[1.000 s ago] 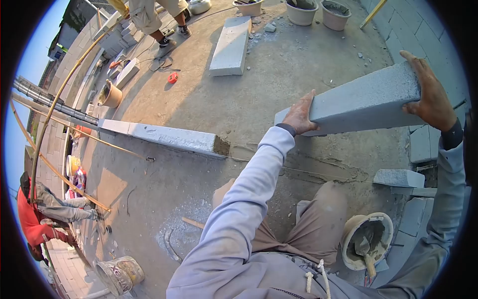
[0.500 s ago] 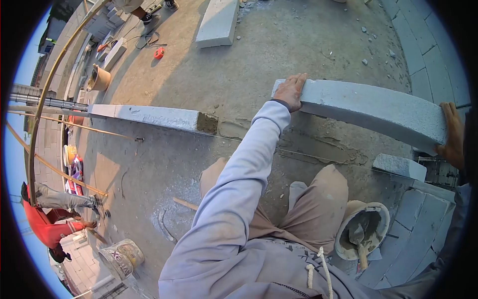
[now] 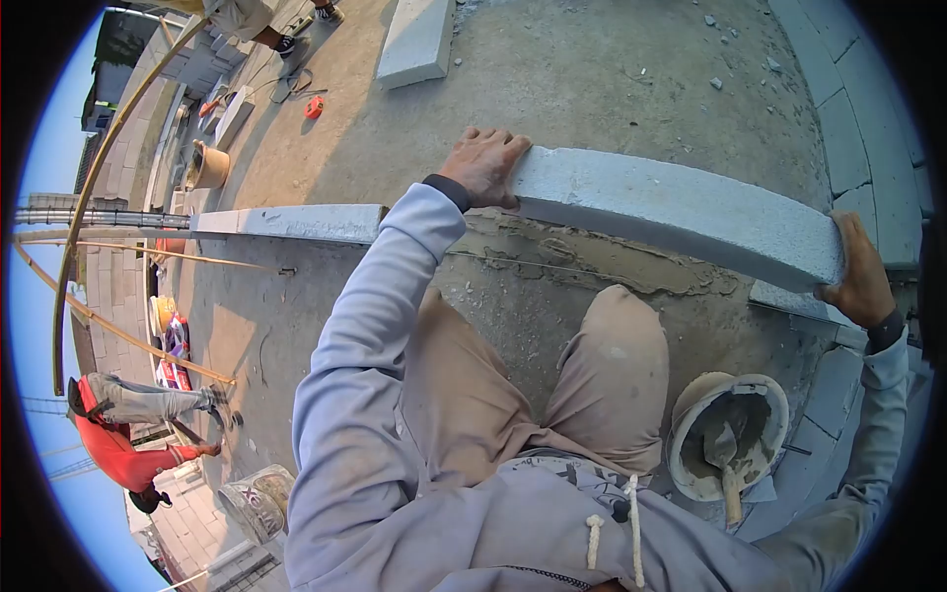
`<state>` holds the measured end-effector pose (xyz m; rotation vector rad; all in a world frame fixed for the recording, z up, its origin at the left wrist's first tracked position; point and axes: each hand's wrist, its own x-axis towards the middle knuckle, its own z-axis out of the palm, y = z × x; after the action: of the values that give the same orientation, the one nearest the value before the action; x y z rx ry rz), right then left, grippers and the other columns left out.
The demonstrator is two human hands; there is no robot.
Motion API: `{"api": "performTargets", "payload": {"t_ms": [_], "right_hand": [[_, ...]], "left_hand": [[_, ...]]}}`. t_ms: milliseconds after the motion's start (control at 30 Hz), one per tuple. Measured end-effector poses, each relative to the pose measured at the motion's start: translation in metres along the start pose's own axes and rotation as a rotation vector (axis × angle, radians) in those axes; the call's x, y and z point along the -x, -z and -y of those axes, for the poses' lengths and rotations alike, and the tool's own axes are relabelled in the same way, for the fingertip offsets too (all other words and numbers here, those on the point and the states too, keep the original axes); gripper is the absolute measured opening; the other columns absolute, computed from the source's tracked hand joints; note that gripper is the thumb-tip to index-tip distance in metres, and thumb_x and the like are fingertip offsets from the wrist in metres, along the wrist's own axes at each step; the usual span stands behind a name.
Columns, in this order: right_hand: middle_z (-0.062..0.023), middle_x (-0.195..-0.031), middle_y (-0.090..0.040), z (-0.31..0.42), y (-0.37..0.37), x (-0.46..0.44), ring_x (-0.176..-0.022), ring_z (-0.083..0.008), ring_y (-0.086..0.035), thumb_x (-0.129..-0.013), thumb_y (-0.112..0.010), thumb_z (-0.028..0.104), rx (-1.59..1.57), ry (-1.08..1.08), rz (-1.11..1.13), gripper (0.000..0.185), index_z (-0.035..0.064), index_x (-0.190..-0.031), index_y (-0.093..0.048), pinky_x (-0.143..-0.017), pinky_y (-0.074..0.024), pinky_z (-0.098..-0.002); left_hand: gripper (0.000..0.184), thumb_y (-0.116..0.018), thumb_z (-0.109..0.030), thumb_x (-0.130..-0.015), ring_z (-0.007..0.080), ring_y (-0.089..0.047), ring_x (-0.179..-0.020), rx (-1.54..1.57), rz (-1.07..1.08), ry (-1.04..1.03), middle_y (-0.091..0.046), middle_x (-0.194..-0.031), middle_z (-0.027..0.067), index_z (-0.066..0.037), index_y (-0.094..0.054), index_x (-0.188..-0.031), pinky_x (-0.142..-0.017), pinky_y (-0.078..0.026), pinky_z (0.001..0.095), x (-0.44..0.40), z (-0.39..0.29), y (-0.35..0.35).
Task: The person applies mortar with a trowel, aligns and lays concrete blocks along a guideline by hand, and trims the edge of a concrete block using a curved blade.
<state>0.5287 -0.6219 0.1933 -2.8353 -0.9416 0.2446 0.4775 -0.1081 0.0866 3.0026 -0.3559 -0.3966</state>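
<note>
A long pale block [image 3: 681, 212] is held lengthwise between my two hands. My left hand [image 3: 485, 166] grips its left end, with the fingers over the top edge. Around its right end is my right hand [image 3: 860, 271], thumb low on the near face. Below the block, a strip of wet mortar [image 3: 602, 259] lies on the floor beside a taut string. A row of laid blocks [image 3: 296, 221] stands to the left, its right end partly behind my left sleeve. Under the block's right end sits a shorter block [image 3: 804, 302].
A mortar bucket [image 3: 732, 434] with a trowel [image 3: 723, 456] is by my right knee. A person in red [image 3: 123, 449] bends at the lower left, near a dirty bucket [image 3: 258, 503]. Another block [image 3: 416, 41] lies ahead; a block wall [image 3: 853, 118] runs along the right.
The block and both my hands have shifted left, over the mortar side and toward the laid row. My view has moved too, and the person in red has changed posture.
</note>
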Motion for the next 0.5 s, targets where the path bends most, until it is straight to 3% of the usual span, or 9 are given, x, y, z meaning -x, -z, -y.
{"api": "performTargets", "payload": {"t_ms": [300, 500], "right_hand": [[-0.0199, -0.117, -0.048, 0.052, -0.132, -0.018, -0.110, -0.0399, -0.051, -0.046, -0.090, 0.020, -0.162, 0.014, 0.071, 0.096, -0.0027, -0.125, -0.039, -0.091, -0.0445, -0.0421], [-0.0198, -0.116, -0.048, 0.060, -0.168, -0.035, -0.111, -0.0392, -0.050, -0.047, -0.091, 0.021, -0.172, 0.041, 0.125, 0.097, -0.0026, -0.125, -0.038, -0.093, -0.0437, -0.0419]], "left_hand": [[0.092, -0.089, -0.032, -0.047, 0.0276, -0.048, -0.117, -0.116, 0.086, 0.119, -0.054, -0.118, 0.0104, -0.013, -0.048, -0.127, -0.099, -0.033, 0.0414, 0.073, 0.054, -0.027], [0.091, -0.089, -0.033, -0.047, 0.0289, -0.048, -0.116, -0.142, 0.099, 0.171, -0.054, -0.119, 0.0115, -0.014, -0.048, -0.126, -0.098, -0.034, 0.0414, 0.088, 0.061, -0.034]]}}
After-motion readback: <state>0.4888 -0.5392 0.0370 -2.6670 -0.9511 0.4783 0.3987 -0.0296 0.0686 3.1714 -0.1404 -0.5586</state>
